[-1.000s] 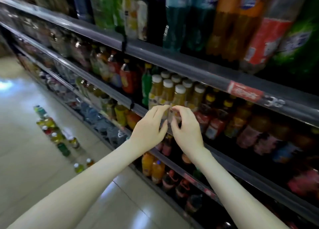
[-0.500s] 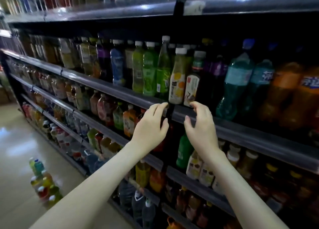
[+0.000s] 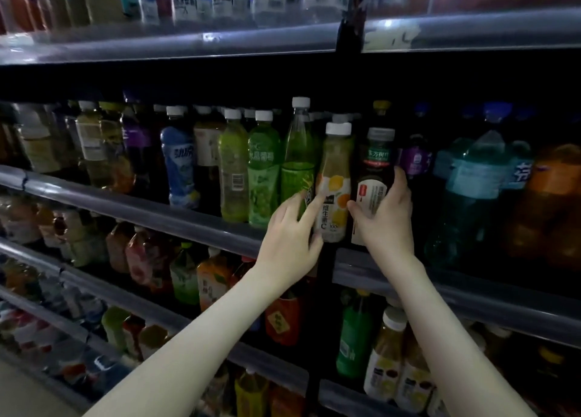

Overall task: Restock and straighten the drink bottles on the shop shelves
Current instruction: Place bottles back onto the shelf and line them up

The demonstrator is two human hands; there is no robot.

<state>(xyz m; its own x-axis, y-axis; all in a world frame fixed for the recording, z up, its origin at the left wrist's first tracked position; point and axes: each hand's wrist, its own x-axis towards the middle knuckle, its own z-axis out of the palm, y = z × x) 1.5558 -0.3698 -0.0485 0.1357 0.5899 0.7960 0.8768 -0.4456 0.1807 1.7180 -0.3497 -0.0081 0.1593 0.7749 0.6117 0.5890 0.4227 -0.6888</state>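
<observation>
Straightening the front row seems to be the step in hand. Nearest, the left hand (image 3: 290,237) lies with fingers loosely straight, its forefinger touching the label of the juice bottle (image 3: 334,177). That bottle stands upright at the edge of the shelf rail (image 3: 151,210), filled to the neck with cloudy yellow drink. Just right of the juice bottle, the right hand (image 3: 388,218) wraps thumb and fingers round the dark bottle (image 3: 379,158), whose contents look near black. The next move likely calls for turning both labels forward and squaring them. Left of the juice bottle stand green bottles (image 3: 264,171), and behind it are more white caps (image 3: 341,118).
</observation>
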